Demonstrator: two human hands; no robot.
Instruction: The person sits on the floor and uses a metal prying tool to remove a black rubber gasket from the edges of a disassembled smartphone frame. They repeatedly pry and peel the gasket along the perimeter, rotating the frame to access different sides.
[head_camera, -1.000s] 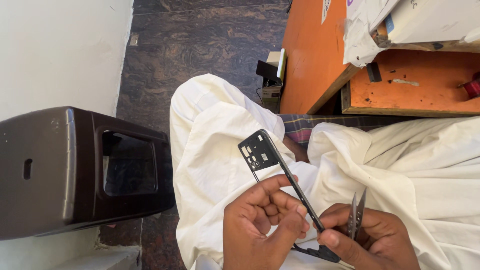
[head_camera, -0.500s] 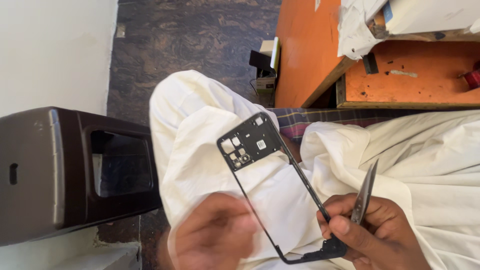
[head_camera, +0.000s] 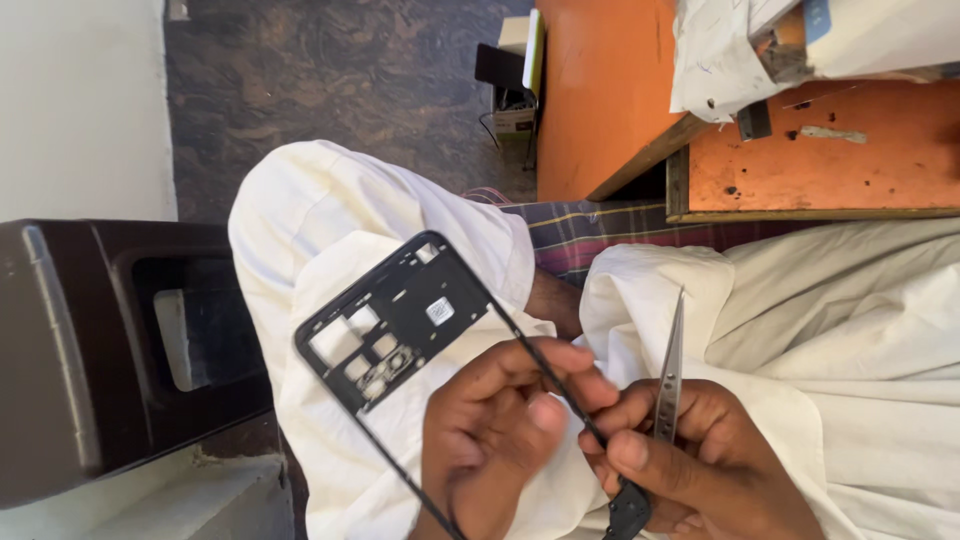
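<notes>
A black phone middle frame (head_camera: 395, 325), an open rectangle with cut-outs at its top end, is held over my lap at the bottom centre. My left hand (head_camera: 490, 440) grips its long right-hand edge with the fingers curled over it. My right hand (head_camera: 690, 460) pinches the frame's lower corner and also holds metal tweezers (head_camera: 670, 375), whose tip points up. Both hands rest above my white-clothed knees (head_camera: 330, 230).
A dark brown plastic bin (head_camera: 110, 340) stands at the left by a white wall. An orange wooden desk (head_camera: 800, 150) with papers and a white box on it is at the top right. Dark marbled floor (head_camera: 330, 70) lies beyond my knees.
The frame has turned flatter toward the camera and shifted left. My left hand has come back onto its long edge after sliding down. The tweezers stay in my right hand.
</notes>
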